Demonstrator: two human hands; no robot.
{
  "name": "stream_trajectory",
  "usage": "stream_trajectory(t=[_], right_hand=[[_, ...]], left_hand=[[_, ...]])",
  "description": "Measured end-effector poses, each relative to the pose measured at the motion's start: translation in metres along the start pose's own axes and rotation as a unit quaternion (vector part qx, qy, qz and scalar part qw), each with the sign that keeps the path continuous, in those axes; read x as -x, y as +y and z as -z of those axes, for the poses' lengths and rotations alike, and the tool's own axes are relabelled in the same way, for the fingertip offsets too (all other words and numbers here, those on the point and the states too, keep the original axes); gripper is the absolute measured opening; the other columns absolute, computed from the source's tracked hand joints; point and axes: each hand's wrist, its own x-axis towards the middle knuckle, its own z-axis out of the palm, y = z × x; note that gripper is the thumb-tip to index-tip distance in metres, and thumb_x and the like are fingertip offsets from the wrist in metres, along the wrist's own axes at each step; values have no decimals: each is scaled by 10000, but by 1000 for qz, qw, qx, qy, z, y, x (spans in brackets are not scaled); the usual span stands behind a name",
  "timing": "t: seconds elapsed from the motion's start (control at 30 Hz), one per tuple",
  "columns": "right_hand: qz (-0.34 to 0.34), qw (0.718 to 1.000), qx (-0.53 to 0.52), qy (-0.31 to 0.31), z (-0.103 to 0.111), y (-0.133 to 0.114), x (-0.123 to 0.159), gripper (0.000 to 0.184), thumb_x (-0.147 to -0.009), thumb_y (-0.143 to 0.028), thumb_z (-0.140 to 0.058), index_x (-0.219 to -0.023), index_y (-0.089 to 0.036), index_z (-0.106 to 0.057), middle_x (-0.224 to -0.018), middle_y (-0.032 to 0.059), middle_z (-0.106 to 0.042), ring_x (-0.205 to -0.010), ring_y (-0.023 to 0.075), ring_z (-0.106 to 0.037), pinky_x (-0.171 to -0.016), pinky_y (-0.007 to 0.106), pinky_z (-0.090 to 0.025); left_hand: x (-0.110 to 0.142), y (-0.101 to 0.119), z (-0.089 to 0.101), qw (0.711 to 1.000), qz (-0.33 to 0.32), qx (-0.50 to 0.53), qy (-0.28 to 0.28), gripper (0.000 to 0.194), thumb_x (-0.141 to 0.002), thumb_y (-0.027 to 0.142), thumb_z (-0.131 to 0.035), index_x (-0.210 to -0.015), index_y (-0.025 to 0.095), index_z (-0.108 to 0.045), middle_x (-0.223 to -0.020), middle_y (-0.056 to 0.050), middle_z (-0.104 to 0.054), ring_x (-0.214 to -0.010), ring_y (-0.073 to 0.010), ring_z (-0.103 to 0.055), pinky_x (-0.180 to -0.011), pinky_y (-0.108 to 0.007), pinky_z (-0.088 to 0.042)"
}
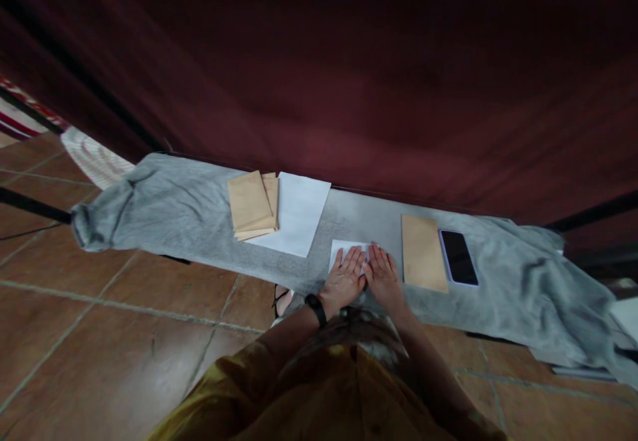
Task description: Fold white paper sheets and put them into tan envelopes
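Observation:
Both palms lie flat on a small folded sheet of white paper (pixel 341 247) at the front of the cloth-covered bench. My left hand (pixel 345 280) covers its left and middle part, fingers stretched forward. Beside it, my right hand (pixel 383 275) presses on the right end with its fingers straight; the thumbs nearly meet. Much of the paper is hidden under the hands. Just right of my right hand lies a single brown envelope (pixel 423 254). Further left, a larger white sheet (pixel 302 212) lies flat, partly under a stack of brown envelopes (pixel 250 200).
A phone (pixel 458 257) with a dark screen lies against the single envelope's right side. Grey cloth (pixel 174 195) drapes the narrow bench, bunched at both ends. Behind it hangs a dark red curtain (pixel 319 95). Tiled floor (pixel 124 348) shows in front.

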Motion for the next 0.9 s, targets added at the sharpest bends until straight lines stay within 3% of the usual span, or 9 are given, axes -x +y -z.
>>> stream_trajectory(t=[0.27, 0.53, 0.77, 0.9], right_hand=[[-1, 1000, 19, 18, 5, 5, 9, 545, -1040, -237, -402, -1571, -119, -371, -1633, 190, -362, -1496, 311, -368, -1186, 563, -323], [-6, 1000, 18, 15, 4, 4, 9, 537, -1054, -255, -377, -1573, -120, -372, -1626, 186, -376, -1492, 309, -376, -1191, 563, -310], [-14, 999, 27, 33, 1, 3, 9, 552, -1054, -227, -338, -1592, -106, -328, -1612, 166, -412, -1495, 284, -372, -1214, 512, -281], [-18, 999, 33, 37, 0, 2, 9, 542, -1063, -247, -342, -1585, -104, -344, -1606, 167, -420, -1494, 292, -373, -1210, 521, -289]], left_hand=[[2, -1, -3, 1000, 0, -1, 11, 631, -1030, 384, -364, -1594, 111, -294, -1662, -162, -320, -1569, -284, -217, -1275, -598, -140], [0, -3, 4, 1000, -14, 15, 5, 601, -1040, 371, -339, -1569, 87, -342, -1667, -153, -308, -1570, -260, -218, -1283, -554, -149], [-15, -2, -4, 999, 14, 29, 29, 585, -1043, 323, -322, -1594, 126, -302, -1657, -145, -335, -1566, -249, -233, -1278, -566, -169], [-22, -7, -5, 998, 45, 26, 30, 580, -1040, 301, -317, -1588, 114, -309, -1662, -133, -327, -1564, -237, -236, -1286, -514, -184]])
